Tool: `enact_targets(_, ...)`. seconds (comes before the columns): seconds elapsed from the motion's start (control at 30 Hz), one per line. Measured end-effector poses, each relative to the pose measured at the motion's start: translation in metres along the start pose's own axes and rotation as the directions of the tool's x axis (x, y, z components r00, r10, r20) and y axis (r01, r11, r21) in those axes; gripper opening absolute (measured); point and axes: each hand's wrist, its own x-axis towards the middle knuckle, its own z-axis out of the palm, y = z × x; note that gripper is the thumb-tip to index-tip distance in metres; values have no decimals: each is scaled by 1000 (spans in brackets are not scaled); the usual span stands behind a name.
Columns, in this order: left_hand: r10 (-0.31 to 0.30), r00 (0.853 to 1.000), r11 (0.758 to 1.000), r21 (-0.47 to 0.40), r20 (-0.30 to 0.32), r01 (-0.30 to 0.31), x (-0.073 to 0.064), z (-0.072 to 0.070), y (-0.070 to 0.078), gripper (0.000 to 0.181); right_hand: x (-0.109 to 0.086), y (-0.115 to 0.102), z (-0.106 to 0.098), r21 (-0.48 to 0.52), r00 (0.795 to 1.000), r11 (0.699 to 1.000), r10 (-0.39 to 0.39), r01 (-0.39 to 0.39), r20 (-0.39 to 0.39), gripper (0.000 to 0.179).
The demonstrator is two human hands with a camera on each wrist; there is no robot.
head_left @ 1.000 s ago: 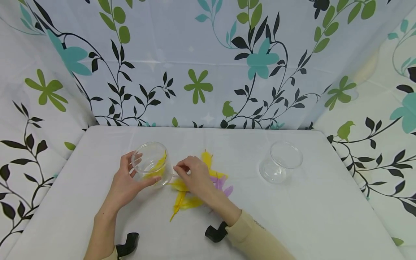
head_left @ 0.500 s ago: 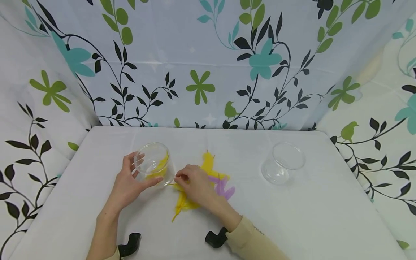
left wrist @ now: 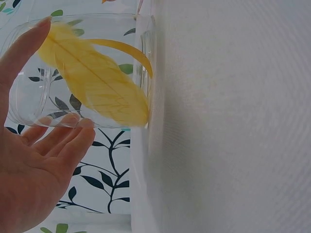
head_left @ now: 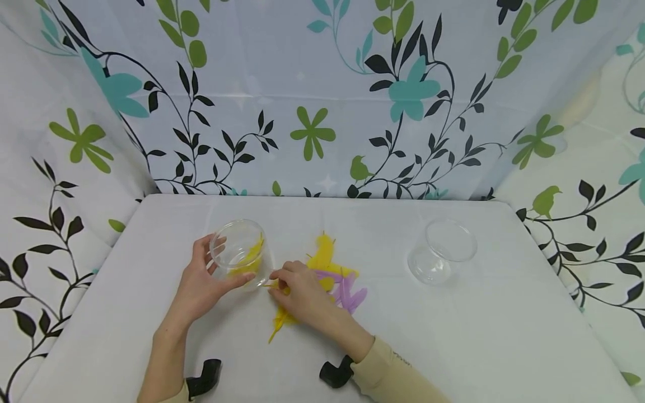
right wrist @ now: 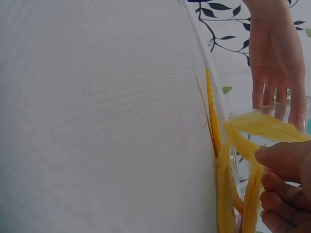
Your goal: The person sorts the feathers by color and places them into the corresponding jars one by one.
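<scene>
My left hand (head_left: 206, 285) grips a clear glass cup (head_left: 227, 258) at the left of the table, thumb on the near side and fingers around the far side. Inside the cup leans a yellow feather (left wrist: 92, 77). Just right of the cup, my right hand (head_left: 304, 288) is low over a loose pile of yellow feathers (head_left: 322, 257) and purple feathers (head_left: 346, 294). Its thumb and forefinger are curled about one yellow feather (right wrist: 243, 141), whose quill end points toward the cup. Part of the pile is hidden under this hand.
A second clear glass cup (head_left: 430, 263) stands on the right side of the white-covered table (head_left: 478, 330). Black curved pieces (head_left: 206, 378) show at both wrists. Patterned cloth (head_left: 262, 73) hangs behind the table and at both sides.
My right hand has lowered slightly toward the near side, and its thumb and forefinger have parted around a yellow feather. The left hand keeps its grip on the cup.
</scene>
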Motion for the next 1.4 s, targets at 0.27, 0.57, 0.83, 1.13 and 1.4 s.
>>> enact_targets(0.27,-4,1000,1000,0,-6,4,0,1,0,115,-1,2,-1,-72,994,994,-73,80,84,6)
enact_targets(0.57,-11,1000,1000,-2,1,11,0,0,1,115,-1,-4,-16,14,993,999,-44,42,111,6)
enact_targets(0.83,-12,1000,1000,-13,6,12,0,-1,2,116,2,-7,-37,168,995,985,23,-39,95,8)
enact_targets(1.13,-23,1000,999,-24,16,23,0,-3,3,115,2,2,-58,377,1000,926,9,2,-26,9)
enact_targets(1.4,-24,999,1000,-19,22,24,1,-4,8,115,0,8,-78,461,995,887,67,-23,-80,9)
